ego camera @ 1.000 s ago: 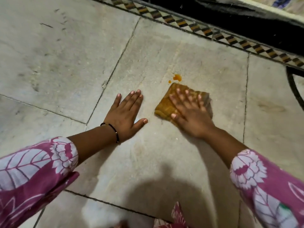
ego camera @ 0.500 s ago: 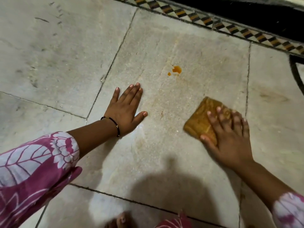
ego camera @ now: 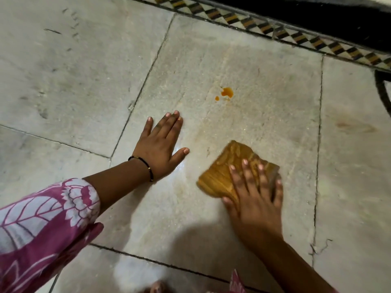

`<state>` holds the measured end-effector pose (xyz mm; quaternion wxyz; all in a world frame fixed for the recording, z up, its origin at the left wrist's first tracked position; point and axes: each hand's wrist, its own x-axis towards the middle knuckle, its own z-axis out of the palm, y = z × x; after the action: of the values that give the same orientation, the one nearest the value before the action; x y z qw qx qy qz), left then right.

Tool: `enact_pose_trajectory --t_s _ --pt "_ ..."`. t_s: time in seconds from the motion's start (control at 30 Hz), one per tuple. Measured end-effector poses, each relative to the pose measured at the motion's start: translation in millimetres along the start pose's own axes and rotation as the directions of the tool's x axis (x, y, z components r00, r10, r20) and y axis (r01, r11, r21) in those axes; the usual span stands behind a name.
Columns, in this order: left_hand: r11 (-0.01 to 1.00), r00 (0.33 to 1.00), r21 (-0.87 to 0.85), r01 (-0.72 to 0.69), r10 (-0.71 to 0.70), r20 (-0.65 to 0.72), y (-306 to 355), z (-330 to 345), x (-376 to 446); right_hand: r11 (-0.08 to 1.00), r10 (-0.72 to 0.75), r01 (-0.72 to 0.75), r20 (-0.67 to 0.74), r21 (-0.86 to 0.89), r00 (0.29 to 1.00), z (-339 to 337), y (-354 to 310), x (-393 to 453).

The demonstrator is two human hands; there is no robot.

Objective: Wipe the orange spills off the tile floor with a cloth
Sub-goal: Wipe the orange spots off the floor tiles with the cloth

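Note:
A folded, orange-stained cloth [ego camera: 224, 172] lies flat on the pale tile floor [ego camera: 264, 123]. My right hand [ego camera: 254, 197] presses on its near right part with straight, spread fingers. A small orange spill [ego camera: 227, 92] with a smaller drop [ego camera: 217, 98] beside it sits farther away, well beyond the cloth and apart from it. My left hand [ego camera: 160, 149] rests palm down on the tile to the left of the cloth, fingers straight, holding nothing. A black bead bracelet circles that wrist.
A patterned tile border [ego camera: 275, 32] runs along the far edge, with a dark strip [ego camera: 317, 15] behind it. A black curved object [ego camera: 383, 89] shows at the right edge. My shadow falls on the near tile. Faint orange smears mark the tile on the right [ego camera: 355, 127].
My right hand slid the cloth from beside the spill down and right, then back a little to the left. The left hand stayed planted. The spill is uncovered.

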<state>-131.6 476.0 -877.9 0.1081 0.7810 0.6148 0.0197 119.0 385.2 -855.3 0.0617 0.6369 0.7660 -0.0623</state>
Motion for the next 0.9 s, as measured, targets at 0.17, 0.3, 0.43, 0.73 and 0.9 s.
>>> enact_pose_trajectory --t_s 0.17,0.3,0.43,0.73,0.9 --pt "1.000 1.000 -0.009 -0.006 0.006 0.002 -2.4 1.3 0.7 0.976 0.217 -0.214 0.056 -0.047 0.975 -18.8 70.9 27.1" --pt "0.997 1.000 -0.073 0.010 -0.008 0.016 3.6 -7.6 4.9 0.932 0.352 -0.354 0.035 0.083 0.935 -23.9 56.6 115.4" --pt "0.998 0.999 -0.062 -0.006 0.009 0.040 19.7 -31.4 32.9 0.977 0.171 -0.163 -0.051 0.135 0.984 -18.1 10.2 131.9" --pt "0.996 0.992 0.065 -0.061 0.054 0.111 0.9 -9.8 61.6 0.956 0.246 -0.243 -0.002 0.164 0.969 -10.3 89.8 37.2" --pt "0.995 0.993 0.056 -0.077 0.071 0.094 -3.8 -6.6 62.4 0.864 0.474 -0.469 0.023 0.182 0.880 -28.7 125.0 135.1"
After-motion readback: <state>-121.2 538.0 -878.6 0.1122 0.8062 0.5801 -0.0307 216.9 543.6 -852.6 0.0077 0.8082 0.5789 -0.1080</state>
